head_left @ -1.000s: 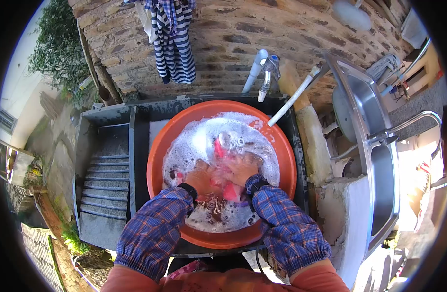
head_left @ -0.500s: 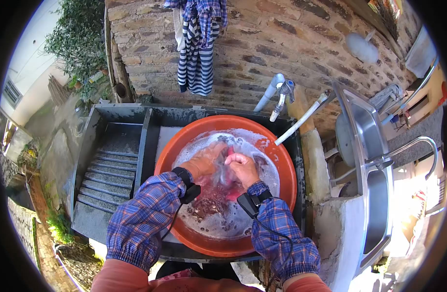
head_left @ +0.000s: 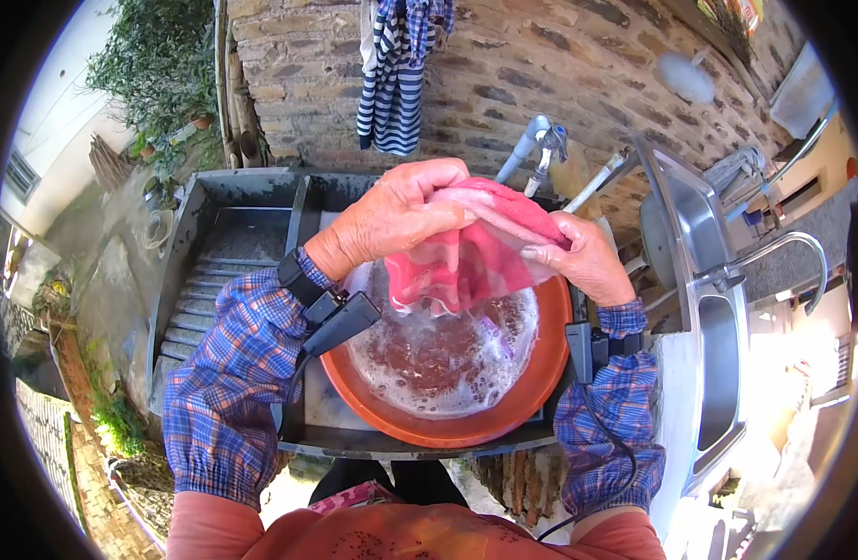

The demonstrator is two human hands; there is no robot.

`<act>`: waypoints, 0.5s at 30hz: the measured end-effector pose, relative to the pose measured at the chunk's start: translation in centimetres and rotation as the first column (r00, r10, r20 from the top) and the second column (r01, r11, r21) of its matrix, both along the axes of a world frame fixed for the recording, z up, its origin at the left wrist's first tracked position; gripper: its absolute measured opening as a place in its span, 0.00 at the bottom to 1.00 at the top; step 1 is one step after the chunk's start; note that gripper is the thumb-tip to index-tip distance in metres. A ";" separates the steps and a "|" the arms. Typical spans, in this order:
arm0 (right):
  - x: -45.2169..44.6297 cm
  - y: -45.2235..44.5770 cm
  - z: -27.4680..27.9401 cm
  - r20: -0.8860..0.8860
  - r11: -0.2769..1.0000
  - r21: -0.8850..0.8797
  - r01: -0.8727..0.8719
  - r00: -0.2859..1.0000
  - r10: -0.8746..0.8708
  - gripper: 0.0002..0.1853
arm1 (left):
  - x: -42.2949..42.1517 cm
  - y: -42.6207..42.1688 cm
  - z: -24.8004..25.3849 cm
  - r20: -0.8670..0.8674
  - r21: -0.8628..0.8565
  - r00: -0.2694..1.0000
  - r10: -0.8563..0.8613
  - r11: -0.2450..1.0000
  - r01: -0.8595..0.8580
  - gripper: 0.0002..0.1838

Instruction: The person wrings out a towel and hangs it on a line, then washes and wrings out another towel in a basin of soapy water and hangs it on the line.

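A wet pink and white cloth (head_left: 457, 257) hangs between my two hands above an orange basin (head_left: 429, 431). My left hand (head_left: 401, 210) is closed on its upper left edge, thumb against the fabric. On the right edge my right hand (head_left: 588, 257) pinches the cloth between thumb and fingers. The cloth's lower end droops close to the soapy water (head_left: 438, 364); I cannot tell whether it touches. Foam rings the water, and a pale purplish item (head_left: 492, 336) shows at the surface, its kind unclear.
The basin stands in a dark stone sink with a ribbed washboard (head_left: 210, 299) at left. Behind it are a tap (head_left: 546, 154) and a white pipe (head_left: 597, 182). A steel sink (head_left: 686, 224) stands at right. Striped clothing (head_left: 392, 89) hangs against the stone wall (head_left: 494, 75).
Both hands have risen out of the foamy water and moved apart, lifting the pink cloth and spreading it between them. The camera view has shifted slightly.
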State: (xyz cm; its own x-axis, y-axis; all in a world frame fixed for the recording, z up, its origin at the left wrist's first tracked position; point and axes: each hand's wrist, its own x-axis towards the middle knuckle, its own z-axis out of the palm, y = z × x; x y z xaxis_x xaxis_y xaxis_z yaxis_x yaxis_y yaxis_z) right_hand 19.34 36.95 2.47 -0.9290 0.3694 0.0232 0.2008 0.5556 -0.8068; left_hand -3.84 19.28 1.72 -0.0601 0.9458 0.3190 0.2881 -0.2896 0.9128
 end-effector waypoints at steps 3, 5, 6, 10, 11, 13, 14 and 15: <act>0.7 0.6 -4.4 -0.240 0.871 -0.448 0.202 0.911 -0.335 0.12 | 0.4 -0.5 -1.1 -0.062 -0.037 0.997 0.052 0.998 -0.055 0.06; 1.0 0.4 -6.9 -0.227 0.826 -0.522 0.212 0.899 -0.375 0.12 | -0.1 -1.2 -3.6 -0.091 -0.136 0.994 0.064 0.988 -0.076 0.09; 0.9 0.3 -8.1 -0.212 0.779 -0.587 0.223 0.886 -0.413 0.13 | -0.1 -1.6 -4.6 -0.193 -0.221 0.979 0.059 0.970 -0.102 0.14; -1.3 0.9 -15.7 -0.244 0.873 -0.207 0.442 0.841 -0.484 0.13 | -0.1 -2.1 -11.8 -0.492 -0.253 0.868 0.067 0.943 -0.217 0.25; -1.8 1.0 -18.0 -0.247 0.847 0.037 0.530 0.826 -0.507 0.15 | 0.3 -1.9 -13.6 -0.493 -0.253 0.867 0.070 0.942 -0.220 0.25; -2.3 -0.5 -20.4 -0.196 0.763 0.369 0.532 0.846 -0.495 0.20 | 1.3 -1.6 -16.4 -0.662 -0.358 0.749 0.027 0.867 -0.347 0.27; -2.3 -1.5 -20.8 -0.197 0.686 0.538 0.490 0.864 -0.463 0.21 | 2.1 -1.2 -17.6 -0.661 -0.359 0.750 0.029 0.865 -0.350 0.27; -1.8 -1.7 -21.8 -0.193 0.689 0.539 0.484 0.867 -0.458 0.21 | 3.1 -0.7 -18.5 -0.668 -0.491 0.743 -0.054 0.782 -0.384 0.29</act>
